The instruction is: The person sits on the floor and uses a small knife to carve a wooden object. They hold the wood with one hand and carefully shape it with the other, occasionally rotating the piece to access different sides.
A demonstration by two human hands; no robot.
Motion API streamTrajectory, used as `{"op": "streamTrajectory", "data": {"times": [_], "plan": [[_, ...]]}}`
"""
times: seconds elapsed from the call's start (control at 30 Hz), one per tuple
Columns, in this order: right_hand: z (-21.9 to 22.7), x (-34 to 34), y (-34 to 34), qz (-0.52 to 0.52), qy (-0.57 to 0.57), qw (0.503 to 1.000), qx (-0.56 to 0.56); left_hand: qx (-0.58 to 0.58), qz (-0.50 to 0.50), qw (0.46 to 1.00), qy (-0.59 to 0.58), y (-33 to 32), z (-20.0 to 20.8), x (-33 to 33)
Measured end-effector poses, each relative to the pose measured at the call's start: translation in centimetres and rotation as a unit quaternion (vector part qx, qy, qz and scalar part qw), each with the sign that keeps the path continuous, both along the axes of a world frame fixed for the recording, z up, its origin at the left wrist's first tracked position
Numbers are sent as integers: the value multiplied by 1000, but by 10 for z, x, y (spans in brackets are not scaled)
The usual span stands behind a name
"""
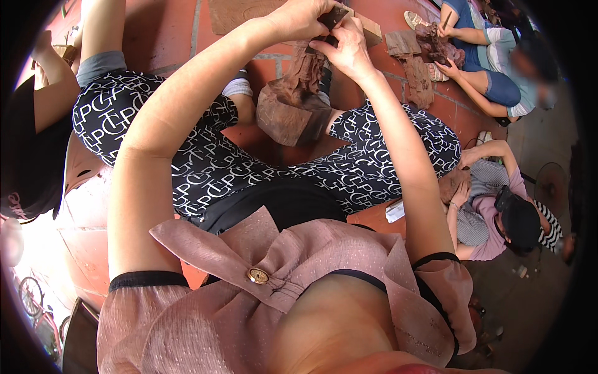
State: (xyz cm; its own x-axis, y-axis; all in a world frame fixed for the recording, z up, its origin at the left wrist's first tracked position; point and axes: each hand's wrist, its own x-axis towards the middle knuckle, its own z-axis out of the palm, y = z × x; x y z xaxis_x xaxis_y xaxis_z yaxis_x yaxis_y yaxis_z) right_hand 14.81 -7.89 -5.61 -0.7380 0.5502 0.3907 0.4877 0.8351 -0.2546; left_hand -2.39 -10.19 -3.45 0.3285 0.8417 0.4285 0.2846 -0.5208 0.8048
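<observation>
My left hand (300,20) and my right hand (349,51) meet at the top of the view, fingers closed on a small dark, flat piece (334,17) that looks like a folded sheet of sandpaper. Just under them a carved brown wood figure (303,78) rises from a thick, rough-cut wooden base (291,118) between my lower legs. My right fingers are close to the top of the carving; whether they touch it is hidden. The carving's top is covered by my hands.
Pale wooden blocks (240,14) lie on the red tile floor (165,37) beyond my hands. More carved wood (418,81) lies to the right. A person at the upper right holds a reddish carving (439,43); other people sit at the right and left.
</observation>
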Motion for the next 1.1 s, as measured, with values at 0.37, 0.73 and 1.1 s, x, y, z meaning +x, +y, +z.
{"op": "streamTrajectory", "data": {"times": [0.37,0.73,1.1], "plan": [[-11,6,0,-18,48,998,-34,-8,8,999,45,5,2,4],[-9,6,-4,-16,89,995,-37,-29,-24,998,42,9,7,5],[-13,6,3,-57,91,990,-93,28,15,995,99,21,2,9]]}}
